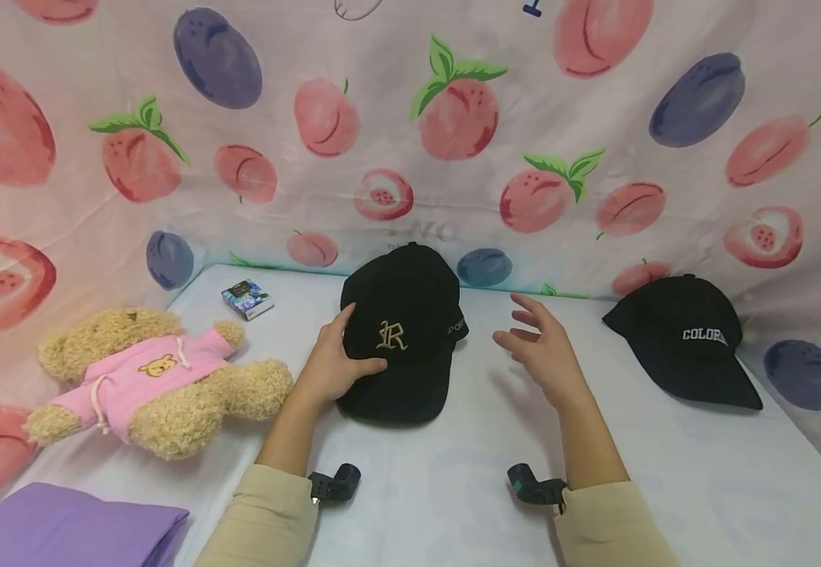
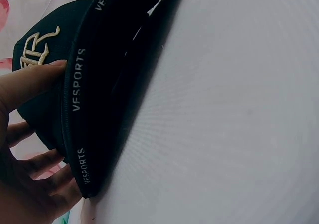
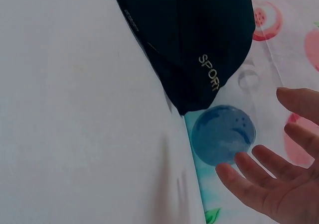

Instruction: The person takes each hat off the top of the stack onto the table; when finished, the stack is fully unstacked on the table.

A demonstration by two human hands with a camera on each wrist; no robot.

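A black baseball cap (image 1: 410, 315) with a gold embroidered R stands near the middle of the white surface, its brim toward me. My left hand (image 1: 332, 354) grips its left side, thumb on the front by the emblem and fingers along the side. In the left wrist view the cap (image 2: 50, 94) tilts up so the lettered brim edge faces the camera. My right hand (image 1: 545, 346) is apart from the cap, to its right, with fingers spread and nothing held. The right wrist view shows those fingers (image 3: 249, 169) beside the cap's SPORT lettering.
A second black cap (image 1: 693, 346) lies at the right. At the left are a teddy bear (image 1: 162, 378) in a pink hoodie, a small blue patterned box (image 1: 247, 299) and folded purple fabric (image 1: 70, 528). A fruit-print cloth (image 1: 382, 134) hangs along the back.
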